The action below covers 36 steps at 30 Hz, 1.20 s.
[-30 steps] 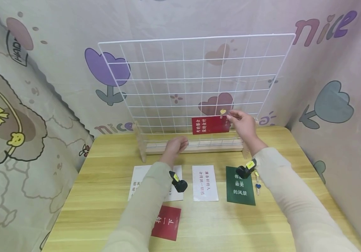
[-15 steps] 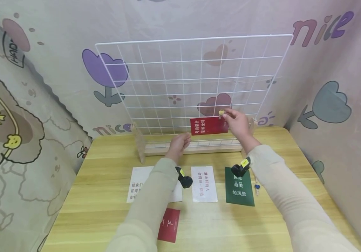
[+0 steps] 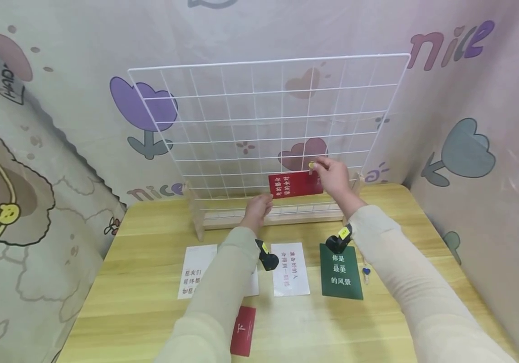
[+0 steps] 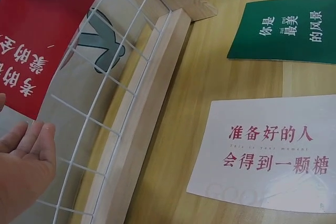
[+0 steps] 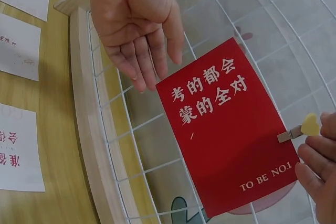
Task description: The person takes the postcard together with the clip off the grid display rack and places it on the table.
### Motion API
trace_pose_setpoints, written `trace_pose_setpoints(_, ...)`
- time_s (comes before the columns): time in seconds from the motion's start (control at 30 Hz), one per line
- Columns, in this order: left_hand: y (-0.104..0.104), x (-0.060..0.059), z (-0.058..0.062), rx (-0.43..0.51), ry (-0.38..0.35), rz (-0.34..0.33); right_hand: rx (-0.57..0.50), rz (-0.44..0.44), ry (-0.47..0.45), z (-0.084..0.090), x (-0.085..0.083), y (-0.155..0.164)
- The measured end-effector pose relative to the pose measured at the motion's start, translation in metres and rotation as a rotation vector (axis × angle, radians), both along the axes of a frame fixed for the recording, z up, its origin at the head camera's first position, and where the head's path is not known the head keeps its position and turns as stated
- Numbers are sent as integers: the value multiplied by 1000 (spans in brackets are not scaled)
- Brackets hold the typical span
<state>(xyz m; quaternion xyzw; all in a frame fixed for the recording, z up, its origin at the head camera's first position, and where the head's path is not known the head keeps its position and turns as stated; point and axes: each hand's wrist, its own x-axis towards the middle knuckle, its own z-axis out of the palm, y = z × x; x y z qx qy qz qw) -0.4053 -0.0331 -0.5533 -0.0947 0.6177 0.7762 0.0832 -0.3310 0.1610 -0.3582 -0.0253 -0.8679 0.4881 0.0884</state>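
Up at the wire grid [image 3: 223, 126], the right hand [image 3: 332, 177] pinches the small heart-topped wooden clip [image 5: 300, 128] that fastens the red card [image 5: 226, 124] to a wire. The left hand [image 3: 257, 207], fingers [image 5: 137, 61] straight and empty, waits just beside the card's lower corner, seemingly to steady it.

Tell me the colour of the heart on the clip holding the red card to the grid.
Pale yellow heart on a plain wooden clip; clearest in the right wrist view.

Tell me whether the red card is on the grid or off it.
On it: the red card hangs against the wire grid, a heart clip at its top edge, pinched by the right hand.
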Motion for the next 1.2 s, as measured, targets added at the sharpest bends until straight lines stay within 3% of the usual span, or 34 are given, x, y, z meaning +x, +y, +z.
trace_pose_setpoints(0.1,2,-1,-1,-14,-20,-26,10,5,-24,1,0,-1)
trace_pose_setpoints(0.13,2,0,-1,-13,11,-33,20,8,-31,1,0,-1)
trace_pose_setpoints(0.2,5,21,28,-52,11,-29,30,18,-30,3,0,-1)
trace_pose_setpoints(0.37,9,75,103,-138,-71,-28,79,36,-14,4,-2,-3)
trace_pose_setpoints(0.67,9,75,92,-57,-40,27,104,-33,17,-2,-6,-5)
trace_pose_setpoints(1.07,10,77,91,1,-18,109,15,-46,47,-6,-8,-4)
trace_pose_setpoints(1.2,9,77,92,13,-6,119,34,-68,78,-8,-9,-5)
